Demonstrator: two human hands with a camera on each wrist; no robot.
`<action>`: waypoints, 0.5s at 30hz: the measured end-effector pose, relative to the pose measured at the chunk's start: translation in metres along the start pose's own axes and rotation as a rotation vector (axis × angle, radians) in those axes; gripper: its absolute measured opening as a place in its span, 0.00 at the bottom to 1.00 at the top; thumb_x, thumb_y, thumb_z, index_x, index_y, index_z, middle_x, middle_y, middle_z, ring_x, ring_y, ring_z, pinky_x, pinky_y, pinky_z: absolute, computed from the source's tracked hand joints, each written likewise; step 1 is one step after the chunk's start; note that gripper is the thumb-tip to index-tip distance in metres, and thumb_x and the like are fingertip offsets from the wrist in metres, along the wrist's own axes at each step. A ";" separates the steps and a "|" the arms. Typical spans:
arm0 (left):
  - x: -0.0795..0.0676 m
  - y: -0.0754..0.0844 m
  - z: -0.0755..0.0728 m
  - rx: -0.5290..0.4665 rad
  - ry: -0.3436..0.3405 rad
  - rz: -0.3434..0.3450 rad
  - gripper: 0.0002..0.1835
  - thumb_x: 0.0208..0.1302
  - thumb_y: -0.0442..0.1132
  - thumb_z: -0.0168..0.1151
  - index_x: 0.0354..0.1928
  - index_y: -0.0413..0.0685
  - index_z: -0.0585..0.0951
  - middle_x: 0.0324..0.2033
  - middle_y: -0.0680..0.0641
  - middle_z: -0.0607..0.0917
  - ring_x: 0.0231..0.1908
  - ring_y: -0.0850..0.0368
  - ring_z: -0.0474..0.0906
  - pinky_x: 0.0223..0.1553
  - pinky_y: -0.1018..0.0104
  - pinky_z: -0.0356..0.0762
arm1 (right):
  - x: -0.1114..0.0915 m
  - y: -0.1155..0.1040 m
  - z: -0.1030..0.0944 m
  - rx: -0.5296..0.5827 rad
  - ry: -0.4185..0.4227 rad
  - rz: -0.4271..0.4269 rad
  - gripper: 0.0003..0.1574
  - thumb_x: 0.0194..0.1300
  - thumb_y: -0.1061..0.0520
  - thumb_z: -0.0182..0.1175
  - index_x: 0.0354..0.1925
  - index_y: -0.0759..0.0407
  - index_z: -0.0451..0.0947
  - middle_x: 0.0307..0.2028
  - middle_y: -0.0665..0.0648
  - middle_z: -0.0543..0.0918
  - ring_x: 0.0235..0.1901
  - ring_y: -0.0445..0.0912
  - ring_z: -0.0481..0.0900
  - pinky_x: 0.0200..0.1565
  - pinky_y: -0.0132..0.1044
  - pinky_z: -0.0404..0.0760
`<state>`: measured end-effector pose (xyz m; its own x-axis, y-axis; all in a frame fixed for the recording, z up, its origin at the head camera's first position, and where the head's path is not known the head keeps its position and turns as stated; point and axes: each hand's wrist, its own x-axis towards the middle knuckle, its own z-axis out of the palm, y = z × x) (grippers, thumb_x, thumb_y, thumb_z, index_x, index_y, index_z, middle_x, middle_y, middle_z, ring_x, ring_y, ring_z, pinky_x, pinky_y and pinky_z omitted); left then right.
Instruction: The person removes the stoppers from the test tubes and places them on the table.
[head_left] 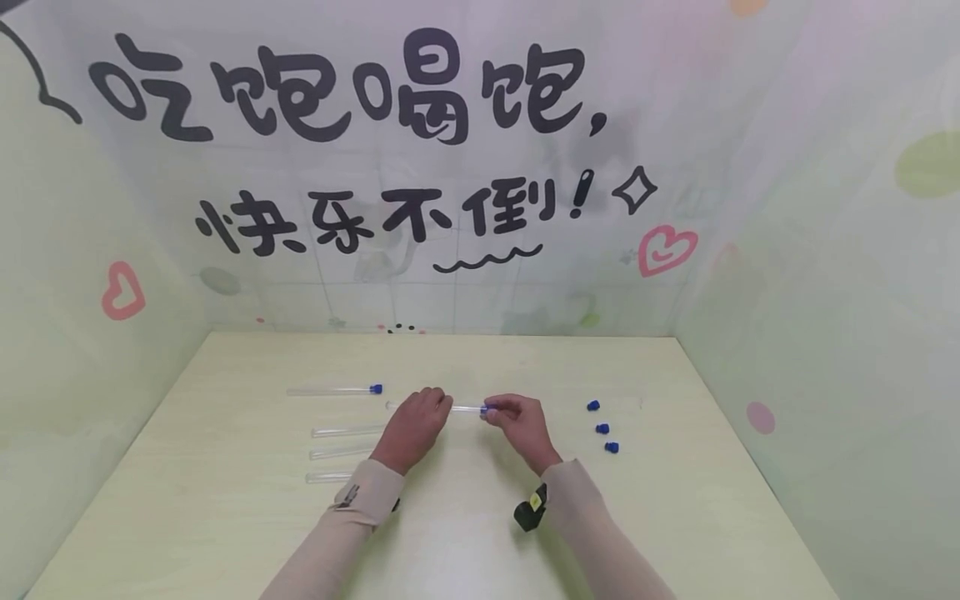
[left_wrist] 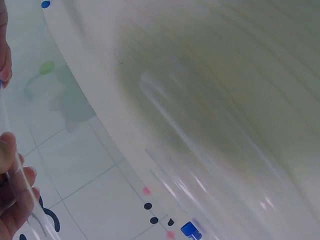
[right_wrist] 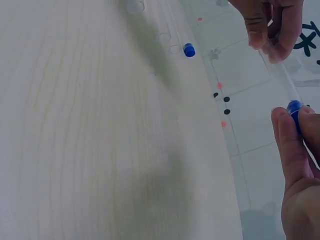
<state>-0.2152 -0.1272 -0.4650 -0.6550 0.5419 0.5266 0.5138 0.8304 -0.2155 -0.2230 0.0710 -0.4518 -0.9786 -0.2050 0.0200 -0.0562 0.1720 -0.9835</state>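
Over the table [head_left: 457,542], the left hand [head_left: 415,427] grips a clear tube [head_left: 467,409]; the right hand [head_left: 522,427] pinches a blue cap [right_wrist: 294,106] at its end. Capping seems underway, likely calling for a straight push.

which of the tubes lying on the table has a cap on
The tube farthest from the person, which has a blue cap on its right end. The three nearer tubes have no caps.
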 end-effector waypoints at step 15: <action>-0.006 0.001 0.005 0.093 0.174 0.101 0.11 0.46 0.24 0.65 0.35 0.35 0.81 0.30 0.42 0.82 0.31 0.52 0.79 0.34 0.65 0.81 | 0.013 0.025 -0.002 0.160 -0.069 0.098 0.21 0.63 0.66 0.59 0.53 0.78 0.72 0.46 0.72 0.82 0.39 0.44 0.86 0.48 0.37 0.81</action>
<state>-0.2138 -0.1288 -0.4727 -0.4930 0.5994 0.6306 0.5136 0.7855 -0.3451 -0.2371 0.0748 -0.4757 -0.9617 -0.2610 -0.0840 0.0761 0.0403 -0.9963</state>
